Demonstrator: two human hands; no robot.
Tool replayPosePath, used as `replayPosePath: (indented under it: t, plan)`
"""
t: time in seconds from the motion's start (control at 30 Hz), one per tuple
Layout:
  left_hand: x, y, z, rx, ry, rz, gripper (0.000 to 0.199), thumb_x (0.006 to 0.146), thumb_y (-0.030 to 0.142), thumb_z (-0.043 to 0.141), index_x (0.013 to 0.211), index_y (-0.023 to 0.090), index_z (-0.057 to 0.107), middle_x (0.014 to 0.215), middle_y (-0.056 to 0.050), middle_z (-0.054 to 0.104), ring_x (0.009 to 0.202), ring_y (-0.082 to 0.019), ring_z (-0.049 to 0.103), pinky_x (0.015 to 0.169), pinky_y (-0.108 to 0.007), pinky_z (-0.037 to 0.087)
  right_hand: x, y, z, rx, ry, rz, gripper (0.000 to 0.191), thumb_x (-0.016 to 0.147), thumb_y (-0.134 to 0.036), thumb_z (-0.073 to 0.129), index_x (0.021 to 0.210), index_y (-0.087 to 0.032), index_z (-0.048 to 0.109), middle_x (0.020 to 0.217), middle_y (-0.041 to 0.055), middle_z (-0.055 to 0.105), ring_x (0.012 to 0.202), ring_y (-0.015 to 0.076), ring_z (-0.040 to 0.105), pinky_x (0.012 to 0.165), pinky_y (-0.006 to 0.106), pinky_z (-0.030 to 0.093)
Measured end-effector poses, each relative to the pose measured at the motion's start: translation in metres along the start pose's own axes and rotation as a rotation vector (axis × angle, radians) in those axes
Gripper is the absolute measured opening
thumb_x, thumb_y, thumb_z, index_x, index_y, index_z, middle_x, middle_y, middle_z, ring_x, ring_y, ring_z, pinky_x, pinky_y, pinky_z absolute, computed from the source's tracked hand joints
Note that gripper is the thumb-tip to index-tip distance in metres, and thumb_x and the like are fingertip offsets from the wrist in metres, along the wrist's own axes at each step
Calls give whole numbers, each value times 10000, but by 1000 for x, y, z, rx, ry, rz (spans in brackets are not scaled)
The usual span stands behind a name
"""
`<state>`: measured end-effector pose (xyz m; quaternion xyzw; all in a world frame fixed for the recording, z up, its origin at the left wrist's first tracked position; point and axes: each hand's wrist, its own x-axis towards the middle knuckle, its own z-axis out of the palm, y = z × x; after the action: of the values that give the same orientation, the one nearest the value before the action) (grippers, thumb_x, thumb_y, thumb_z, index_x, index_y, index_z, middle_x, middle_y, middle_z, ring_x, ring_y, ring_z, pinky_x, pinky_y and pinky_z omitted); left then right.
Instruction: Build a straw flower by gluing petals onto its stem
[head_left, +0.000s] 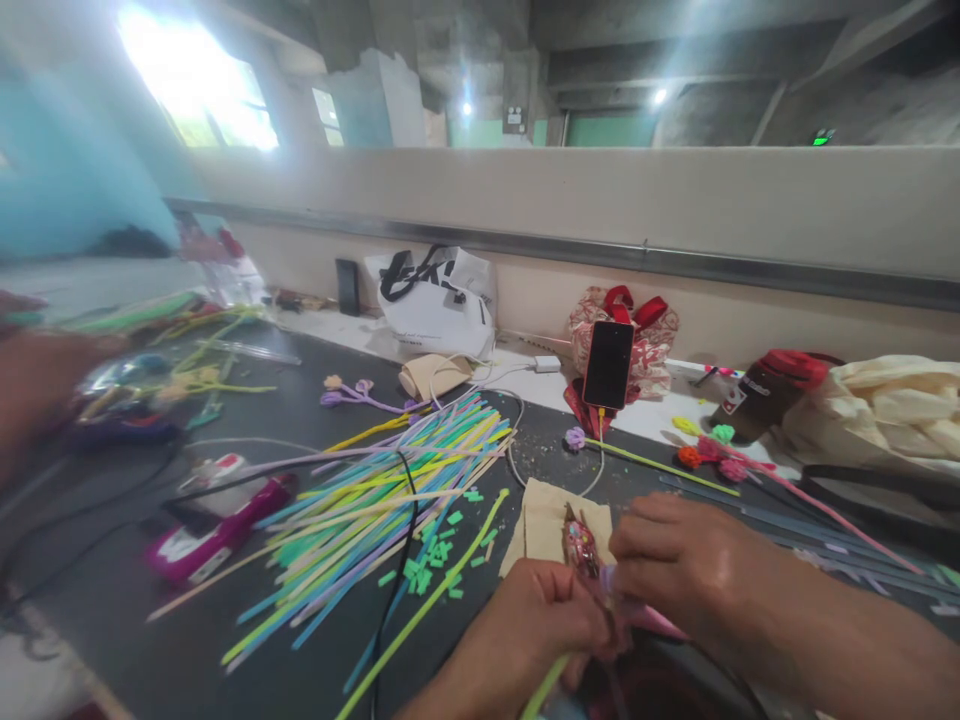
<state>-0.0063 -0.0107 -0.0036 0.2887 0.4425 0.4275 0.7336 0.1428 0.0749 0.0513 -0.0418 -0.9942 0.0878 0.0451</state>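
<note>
My left hand (547, 615) is closed near the table's front edge, its fingertips pinched together. From under it runs a yellow-green pipe cleaner (549, 685). Close against it, my right hand (679, 555) is also closed, with a small lavender fuzzy piece (607, 577) at its fingertips. The fingers hide most of what lies between the hands. Just beyond them, a small shiny dark-red item with coloured spots (580, 543) rests on a brown paper napkin (536, 515). Something pink (656, 622) shows below my right hand.
Left of my hands spreads a pile of coloured pipe cleaners (390, 510) with green clippings (427, 565). A magenta tool (217, 530) lies beyond it. At the back stand a phone (608, 365) on a cable and a white bag (435, 300). Another person's blurred arm (45, 390) enters at left.
</note>
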Motion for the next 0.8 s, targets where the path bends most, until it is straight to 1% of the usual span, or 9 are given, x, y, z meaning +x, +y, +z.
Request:
replayPosePath:
  t: [0.07,0.17,0.23,0.3,0.37,0.47,0.6,0.7,0.8]
  plan:
    - [0,-1,-1,9,-7,-1,101,533,131,526,451,167,573,304,88,458,261,-42,288,341,-206,156,-2,0,-1,19,-7,21,177,849,-93,494,762,-207,597,747,-3,579,656,155,454,596,292,297]
    - [1,-3,-4,44,22,5,116,563,137,530,462,165,580,300,90,446,265,-41,280,351,-200,162,-5,2,-7,67,46,38,166,857,-106,492,879,-208,622,825,16,615,701,160,497,611,281,339]
    - [1,-5,-5,37,58,40,130,571,166,559,440,164,555,292,81,436,290,-45,305,367,-195,182,-9,4,-13,112,140,42,179,866,-113,486,957,-200,614,858,30,622,726,154,529,628,262,383]
    - [1,-7,-6,2,113,111,173,581,213,605,434,159,531,309,68,448,316,-44,325,375,-189,184,-15,6,-18,148,248,54,228,877,-116,469,1049,-207,588,907,45,618,781,152,564,668,245,431]
    - [1,-10,-8,-57,137,173,214,605,282,651,474,149,547,331,65,463,312,-37,319,368,-187,176,-21,9,-18,152,364,78,259,880,-125,458,1092,-228,565,966,56,613,849,158,588,702,233,465]
    - [3,-13,-12,-168,86,229,261,606,367,712,552,136,603,335,61,486,303,-39,337,370,-181,203,-29,10,-11,116,478,139,254,866,-134,475,1076,-243,569,963,47,629,856,160,615,704,222,491]
    - [4,-12,-14,-282,84,267,293,531,390,781,559,137,634,361,30,538,346,-57,417,404,-171,278,-27,7,3,132,545,196,265,844,-140,521,1074,-263,572,957,27,651,851,153,632,707,203,505]
    - [2,-9,-13,-275,141,310,301,485,401,804,553,148,656,395,27,552,361,-54,410,429,-182,316,-21,0,10,233,603,255,281,826,-159,561,1068,-300,571,957,-5,665,839,145,635,688,179,507]
    - [-1,-8,-15,-146,232,442,313,472,442,798,525,160,673,453,35,533,431,-58,412,485,-188,341,-11,-7,15,419,631,352,390,767,-157,614,1110,-336,558,960,-32,661,787,135,630,670,178,507]
